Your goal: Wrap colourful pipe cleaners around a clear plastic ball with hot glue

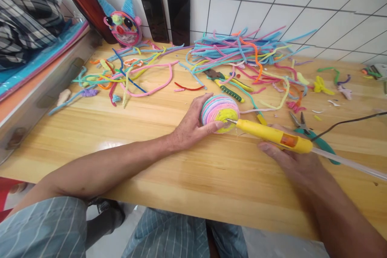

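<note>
My left hand [196, 123] is wrapped around a striped ball [216, 107] of pastel pipe cleaner coils in blue, pink and purple, with a yellow patch facing me. In my right hand [290, 161] is a yellow hot glue gun [269, 132], a clear glue stick [350, 163] sticking out of its back end. The metal nozzle tip meets the ball at the yellow patch, close to my left thumb. Green-handled pliers [231, 92] lie just behind the ball. Beside my right hand rest teal-handled cutters [320, 141], partly hidden by the glue gun.
A heap of pipe cleaners [229, 50] lies along the tiled wall, with loose pieces [133, 74] scattered left and right. Two phones [178, 16] lean on the wall next to a horned pipe cleaner figure [122, 26]. A black cord [347, 121] crosses at right. A plastic bin [39, 92] stands left.
</note>
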Demonstrator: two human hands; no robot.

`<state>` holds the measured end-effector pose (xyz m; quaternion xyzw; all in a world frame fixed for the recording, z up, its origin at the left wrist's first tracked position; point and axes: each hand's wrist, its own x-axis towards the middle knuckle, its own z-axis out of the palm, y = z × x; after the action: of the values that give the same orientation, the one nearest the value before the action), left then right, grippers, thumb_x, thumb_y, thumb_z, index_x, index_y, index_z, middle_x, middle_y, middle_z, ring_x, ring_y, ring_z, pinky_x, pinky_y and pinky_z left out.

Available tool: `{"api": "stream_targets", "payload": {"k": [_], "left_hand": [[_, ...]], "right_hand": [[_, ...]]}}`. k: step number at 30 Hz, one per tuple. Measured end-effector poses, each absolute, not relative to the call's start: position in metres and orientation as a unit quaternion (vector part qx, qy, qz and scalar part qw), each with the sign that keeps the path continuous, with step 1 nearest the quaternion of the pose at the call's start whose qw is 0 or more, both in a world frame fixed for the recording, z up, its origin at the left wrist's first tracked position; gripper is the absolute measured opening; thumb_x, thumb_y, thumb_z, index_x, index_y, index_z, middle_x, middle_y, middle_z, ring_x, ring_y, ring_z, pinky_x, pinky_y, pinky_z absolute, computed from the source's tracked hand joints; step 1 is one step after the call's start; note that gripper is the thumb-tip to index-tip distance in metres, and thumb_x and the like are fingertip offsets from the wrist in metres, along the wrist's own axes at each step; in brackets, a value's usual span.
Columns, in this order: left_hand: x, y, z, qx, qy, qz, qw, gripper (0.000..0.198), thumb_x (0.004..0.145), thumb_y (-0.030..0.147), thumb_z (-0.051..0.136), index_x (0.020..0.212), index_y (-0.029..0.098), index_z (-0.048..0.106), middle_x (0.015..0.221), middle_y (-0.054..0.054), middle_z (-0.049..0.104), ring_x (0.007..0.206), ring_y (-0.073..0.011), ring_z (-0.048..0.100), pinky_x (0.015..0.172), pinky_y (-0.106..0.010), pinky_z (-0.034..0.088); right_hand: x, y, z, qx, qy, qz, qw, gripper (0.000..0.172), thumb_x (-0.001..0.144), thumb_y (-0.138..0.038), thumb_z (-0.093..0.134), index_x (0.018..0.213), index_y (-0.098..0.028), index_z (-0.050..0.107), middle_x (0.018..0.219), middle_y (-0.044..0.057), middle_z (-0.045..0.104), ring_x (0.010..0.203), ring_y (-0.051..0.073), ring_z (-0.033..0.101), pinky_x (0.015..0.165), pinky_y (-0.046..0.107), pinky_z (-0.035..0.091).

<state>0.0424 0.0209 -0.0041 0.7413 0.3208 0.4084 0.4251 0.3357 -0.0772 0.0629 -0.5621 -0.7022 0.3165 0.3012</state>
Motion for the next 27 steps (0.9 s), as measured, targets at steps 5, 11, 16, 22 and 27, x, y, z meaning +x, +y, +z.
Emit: {"api": "stream_targets", "payload": {"k": [5, 11, 16, 22, 27], "left_hand": [[0.043, 0.021, -0.006, 0.733, 0.319, 0.414, 0.436, 0.087, 0.097, 0.062, 0.081, 0.167, 0.029, 0.041, 0.17, -0.018, 0.049, 0.16, -0.0385, 0.05, 0.138, -0.063, 0.041], [0.043, 0.02, -0.006, 0.732, 0.314, 0.419, 0.436, 0.086, 0.097, 0.061, 0.081, 0.166, 0.03, 0.041, 0.17, -0.017, 0.049, 0.16, -0.0385, 0.051, 0.138, -0.063, 0.041], [0.043, 0.02, -0.005, 0.737, 0.315, 0.414, 0.432, 0.086, 0.098, 0.062, 0.08, 0.166, 0.027, 0.04, 0.17, -0.019, 0.048, 0.161, -0.0386, 0.049, 0.138, -0.063, 0.04], [0.044, 0.02, -0.007, 0.734, 0.316, 0.418, 0.433, 0.086, 0.098, 0.061, 0.081, 0.166, 0.029, 0.041, 0.17, -0.018, 0.049, 0.161, -0.0382, 0.05, 0.138, -0.062, 0.041], [0.044, 0.021, -0.007, 0.727, 0.318, 0.42, 0.44, 0.087, 0.096, 0.063, 0.082, 0.166, 0.029, 0.042, 0.17, -0.017, 0.049, 0.161, -0.0387, 0.05, 0.138, -0.062, 0.041]], "right_hand": [[0.334, -0.078, 0.064, -0.584, -0.686, 0.298, 0.317, 0.044, 0.096, -0.07, 0.075, 0.079, -0.031, 0.064, 0.066, 0.0, 0.058, 0.056, 0.021, 0.053, 0.049, 0.037, 0.045], [0.33, -0.076, 0.067, -0.581, -0.681, 0.304, 0.325, 0.044, 0.093, -0.072, 0.078, 0.078, -0.032, 0.066, 0.066, 0.0, 0.059, 0.056, 0.022, 0.054, 0.047, 0.038, 0.045], [0.329, -0.077, 0.069, -0.589, -0.681, 0.298, 0.317, 0.046, 0.093, -0.073, 0.077, 0.077, -0.031, 0.066, 0.064, 0.0, 0.06, 0.055, 0.021, 0.054, 0.047, 0.037, 0.047], [0.334, -0.079, 0.062, -0.585, -0.683, 0.301, 0.317, 0.044, 0.096, -0.071, 0.074, 0.08, -0.031, 0.065, 0.066, -0.001, 0.06, 0.057, 0.021, 0.055, 0.048, 0.037, 0.048], [0.338, -0.078, 0.058, -0.57, -0.695, 0.314, 0.307, 0.04, 0.1, -0.067, 0.071, 0.084, -0.031, 0.065, 0.071, 0.0, 0.06, 0.06, 0.022, 0.056, 0.052, 0.038, 0.049]]}}
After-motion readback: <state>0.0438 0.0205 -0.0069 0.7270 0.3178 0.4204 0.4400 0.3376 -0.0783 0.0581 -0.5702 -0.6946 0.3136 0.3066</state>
